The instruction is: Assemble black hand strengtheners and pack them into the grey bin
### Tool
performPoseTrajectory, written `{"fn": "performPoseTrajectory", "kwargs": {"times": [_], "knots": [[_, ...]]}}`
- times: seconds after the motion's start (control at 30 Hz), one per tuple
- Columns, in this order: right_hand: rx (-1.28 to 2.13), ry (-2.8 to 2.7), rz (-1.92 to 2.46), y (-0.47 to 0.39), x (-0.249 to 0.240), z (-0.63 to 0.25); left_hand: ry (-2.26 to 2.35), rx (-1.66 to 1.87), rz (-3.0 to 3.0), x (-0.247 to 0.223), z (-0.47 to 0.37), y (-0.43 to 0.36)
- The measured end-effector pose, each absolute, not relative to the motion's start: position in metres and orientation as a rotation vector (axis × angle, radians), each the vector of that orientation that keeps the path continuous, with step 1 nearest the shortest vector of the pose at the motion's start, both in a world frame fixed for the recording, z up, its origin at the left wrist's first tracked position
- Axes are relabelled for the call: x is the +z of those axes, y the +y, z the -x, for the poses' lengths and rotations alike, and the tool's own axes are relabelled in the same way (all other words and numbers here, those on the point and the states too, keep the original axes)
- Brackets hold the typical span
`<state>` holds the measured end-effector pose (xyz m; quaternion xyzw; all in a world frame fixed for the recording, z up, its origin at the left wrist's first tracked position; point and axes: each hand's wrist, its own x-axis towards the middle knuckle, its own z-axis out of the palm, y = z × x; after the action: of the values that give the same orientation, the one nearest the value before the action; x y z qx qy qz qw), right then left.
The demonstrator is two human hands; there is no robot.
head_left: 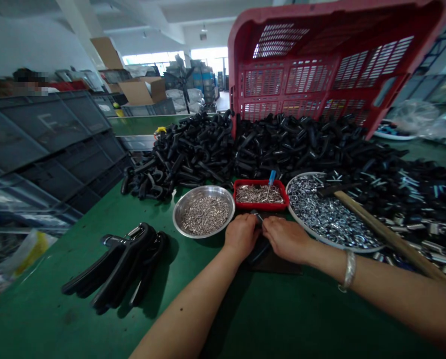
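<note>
My left hand (241, 235) and my right hand (286, 239) meet over a dark flat plate (277, 264) on the green table. Both have their fingers closed on a black handle (259, 251), whose upper part they largely cover. A small metal piece shows between the fingertips. Just behind the hands is a red tray (260, 205) of small metal pins, with a blue-handled tool (272, 177) standing in it. A steel bowl (176, 219) of small metal parts sits beside my left hand. Behind my right hand lies a round tray (291, 202) of shiny metal parts.
Several assembled black handles (123, 264) lie at the left. A hammer (380, 229) rests across the round tray. Black parts (283, 144) are heaped behind, under a tipped red crate (241, 75). Metal cylinders (432, 247) lie at the right. Grey crates (39, 129) stand left of the table.
</note>
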<state>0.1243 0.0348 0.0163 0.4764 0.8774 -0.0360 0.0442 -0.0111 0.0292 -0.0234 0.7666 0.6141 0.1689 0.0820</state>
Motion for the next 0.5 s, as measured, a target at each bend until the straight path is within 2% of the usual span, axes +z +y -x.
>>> {"fn": "performPoseTrajectory", "kwargs": {"times": [0.23,0.3,0.37,0.5], "knots": [[-0.508,2.993,-1.370,0.023,0.009,-0.165,1.778,0.433,-2.410,0.010,0.034,0.030],[-0.512,3.030,-1.364,0.028,0.010,-0.170,2.061,0.384,-2.226,0.020,0.052,0.038],[-0.472,3.077,-1.378,0.038,0.014,-0.164,2.228,0.186,-2.014,0.023,0.071,0.047],[-0.286,3.135,-1.377,0.065,0.031,-0.123,2.224,0.084,-1.843,0.015,0.092,0.058]]}}
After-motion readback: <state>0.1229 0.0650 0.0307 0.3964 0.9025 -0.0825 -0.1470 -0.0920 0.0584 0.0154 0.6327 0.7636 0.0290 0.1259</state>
